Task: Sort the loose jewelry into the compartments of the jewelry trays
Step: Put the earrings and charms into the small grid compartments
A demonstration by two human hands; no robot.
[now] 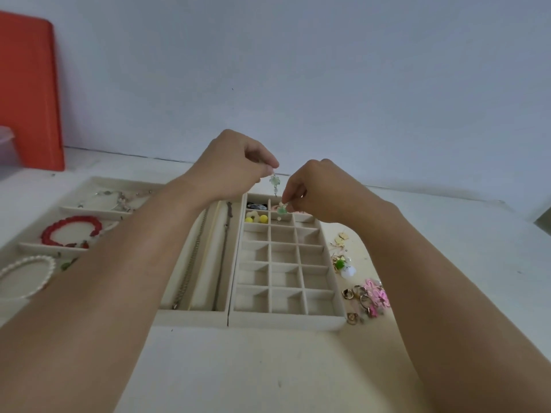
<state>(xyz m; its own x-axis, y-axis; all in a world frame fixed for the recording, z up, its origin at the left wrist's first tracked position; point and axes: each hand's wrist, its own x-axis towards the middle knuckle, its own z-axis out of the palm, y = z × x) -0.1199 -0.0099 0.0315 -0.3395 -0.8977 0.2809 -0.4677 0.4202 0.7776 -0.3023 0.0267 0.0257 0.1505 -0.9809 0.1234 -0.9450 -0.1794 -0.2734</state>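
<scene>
My left hand point(235, 162) pinches the top of a green flower drop earring point(274, 181) that hangs above the far end of the beige grid tray point(286, 318). My right hand point(316, 189) pinches a second green earring point(281, 208) just over a far middle compartment. Yellow bead pieces point(256, 217) and a dark piece point(257, 205) lie in the far left compartments. Most other compartments hold nothing. Loose jewelry lies on the table right of the tray: gold pieces point(341, 238), a green and white piece point(343, 266), rings point(357, 296) and pink flower pieces point(377, 295).
A long-slot tray point(193, 318) with two chains sits left of the grid tray. Further left, a bracelet tray point(38, 247) holds a red bead bracelet point(71, 231), a pearl bracelet point(26, 272) and a thin chain bracelet. An orange board point(28, 93) leans on the wall.
</scene>
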